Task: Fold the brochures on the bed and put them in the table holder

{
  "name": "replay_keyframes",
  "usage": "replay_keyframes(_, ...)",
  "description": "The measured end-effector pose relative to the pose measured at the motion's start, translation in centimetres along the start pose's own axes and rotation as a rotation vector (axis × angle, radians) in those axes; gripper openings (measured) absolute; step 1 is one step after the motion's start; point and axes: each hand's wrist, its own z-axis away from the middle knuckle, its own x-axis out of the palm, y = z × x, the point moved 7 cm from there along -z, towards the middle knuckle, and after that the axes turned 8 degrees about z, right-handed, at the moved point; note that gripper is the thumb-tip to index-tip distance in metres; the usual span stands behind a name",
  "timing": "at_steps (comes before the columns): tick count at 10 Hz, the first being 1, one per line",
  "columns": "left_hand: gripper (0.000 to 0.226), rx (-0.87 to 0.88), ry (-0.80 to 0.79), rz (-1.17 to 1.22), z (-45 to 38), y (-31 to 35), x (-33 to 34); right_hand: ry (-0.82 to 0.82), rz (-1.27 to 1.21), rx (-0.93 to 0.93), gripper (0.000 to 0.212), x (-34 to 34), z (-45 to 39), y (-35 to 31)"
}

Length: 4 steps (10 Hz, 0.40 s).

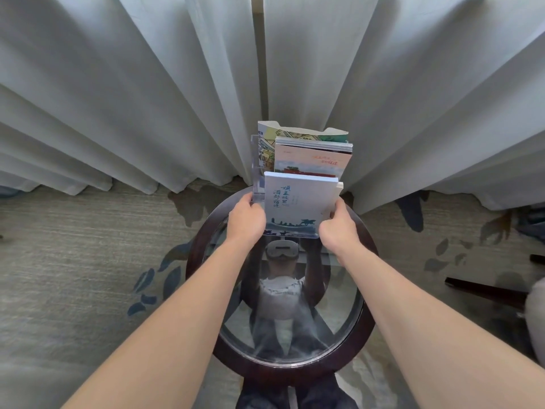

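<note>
A head-worn camera looked down at a round, dark-framed glass bench point(203, 246) standing before pale curtains point(147, 98). At its far edge stood a clear tiered table holder point(256, 184), already carrying folded brochures on three levels: a map-patterned one point(267, 143) at the back, an orange-toned stack point(312, 156) in the middle, and a pale blue stack point(298, 202) in the front pocket.

The left hand point(246, 221) gripped the holder's left front corner, its fingers curled around the clear wall. The right hand point(339, 228) pinched the right edge of the pale blue stack, fingers clamped on the paper.

The step appeared to be seating that front stack. To do it well, the left hand would need to brace the light holder so it did not slide on the glass, while the right eased the stack straight down until its lower edge met the pocket floor, then squared the loose edges showing at the right.

The bed lay outside the view, so whether any brochures remained there could not be told. The fingertips of both hands were largely hidden behind the holder and paper. The clear plastic made the pocket walls hard to trace, and the glass reflected the person, obscuring what lay beneath
</note>
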Motion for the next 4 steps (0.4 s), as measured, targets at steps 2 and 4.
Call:
replay_keyframes(2,0.038,-0.09,-0.015,0.07,-0.2,0.0,0.0,-0.011,0.065,-0.029,0.077,-0.4,0.3,-0.4)
replay_keyframes(4,0.044,0.024,-0.045,-0.207,0.5,1.3,-0.8,-0.046,0.235,-0.055,0.059,-1.2,2.1,-1.2)
